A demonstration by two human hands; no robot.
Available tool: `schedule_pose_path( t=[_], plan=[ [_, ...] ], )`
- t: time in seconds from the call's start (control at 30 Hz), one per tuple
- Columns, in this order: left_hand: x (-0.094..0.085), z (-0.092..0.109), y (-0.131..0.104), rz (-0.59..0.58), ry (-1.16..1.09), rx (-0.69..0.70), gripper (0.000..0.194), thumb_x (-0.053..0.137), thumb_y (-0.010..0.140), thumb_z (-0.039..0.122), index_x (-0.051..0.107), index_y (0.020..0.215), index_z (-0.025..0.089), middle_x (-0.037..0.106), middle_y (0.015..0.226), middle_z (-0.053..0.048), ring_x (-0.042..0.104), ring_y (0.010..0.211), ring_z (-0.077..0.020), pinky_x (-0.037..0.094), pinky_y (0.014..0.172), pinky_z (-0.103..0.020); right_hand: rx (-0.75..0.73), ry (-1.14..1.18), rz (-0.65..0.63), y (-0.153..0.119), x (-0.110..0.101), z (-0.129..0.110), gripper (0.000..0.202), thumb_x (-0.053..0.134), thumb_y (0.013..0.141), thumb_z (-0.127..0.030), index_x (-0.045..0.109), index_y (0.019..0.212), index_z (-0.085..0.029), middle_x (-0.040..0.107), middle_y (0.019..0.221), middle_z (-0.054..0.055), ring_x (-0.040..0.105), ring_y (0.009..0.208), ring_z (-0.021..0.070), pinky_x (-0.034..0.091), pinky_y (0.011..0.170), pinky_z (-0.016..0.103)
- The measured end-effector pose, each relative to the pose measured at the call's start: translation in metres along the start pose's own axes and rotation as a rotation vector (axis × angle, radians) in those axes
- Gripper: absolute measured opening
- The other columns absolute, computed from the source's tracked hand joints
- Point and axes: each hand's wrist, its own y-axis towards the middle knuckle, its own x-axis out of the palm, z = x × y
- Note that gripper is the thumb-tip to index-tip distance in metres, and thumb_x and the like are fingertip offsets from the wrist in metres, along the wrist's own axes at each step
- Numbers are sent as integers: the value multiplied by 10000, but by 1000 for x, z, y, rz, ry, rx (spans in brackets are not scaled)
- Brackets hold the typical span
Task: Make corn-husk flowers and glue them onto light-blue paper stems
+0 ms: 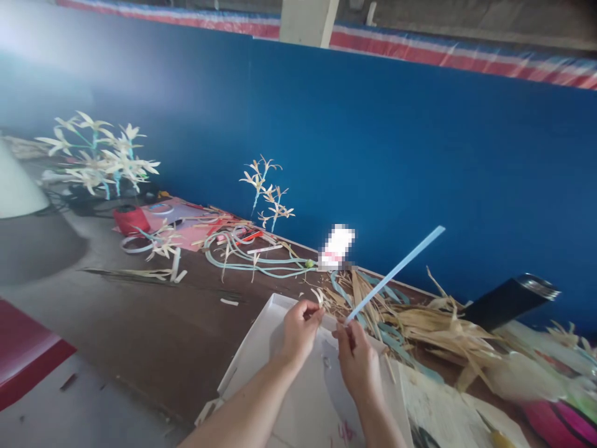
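Note:
Above a shallow white tray point(247, 354), both of my hands are raised close together. My left hand point(303, 323) pinches a small pale petal-like piece point(319, 296) between thumb and fingertips. A long light-blue strip point(396, 270) rises up and to the right from my right hand point(357, 351), whose fingers are closed on its lower end. The two hands do not touch. Dry husk strips point(429, 326) lie just beyond and right of my right hand.
Pale husk flowers point(109, 158) stand at the far left, smaller ones point(274, 202) by the blue wall point(401, 143). Green cords point(275, 272), a red roll point(130, 219) and scraps lie on the brown table point(153, 317). A dark bottle point(506, 303) leans at the right.

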Motion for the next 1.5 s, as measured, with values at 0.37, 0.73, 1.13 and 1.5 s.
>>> schedule_pose_path(
  t=[0.37,0.73,1.13,1.5],
  plan=[
    [-2,6,-8,-13,111,60,192,568,746,357,623,732,173,640,689,-6,540,636,-133,387,607,-223,-7,-16,18,2,-1,-2,298,409,865,-474,557,986,-244,683,769,38,629,639,209,417,543,274],
    [-12,35,-11,33,0,-67,295,618,692,439,647,745,151,625,637,3,514,573,-107,365,552,-203,-20,-22,8,1,9,8,358,391,879,-481,569,1053,-224,658,673,22,600,573,190,388,548,264],
    [-74,41,-5,-19,642,-60,154,606,709,334,696,749,215,711,777,-9,621,734,-161,380,626,-234,-53,17,24,0,5,-2,404,397,857,-517,590,1012,-197,653,703,38,559,534,174,373,540,260],
    [-70,27,-7,-7,972,-105,184,543,784,358,696,852,282,722,870,-17,645,831,-198,400,642,-256,-43,39,33,0,4,-3,423,411,844,-530,598,1015,-191,667,713,41,583,554,174,396,551,256]
  ],
)
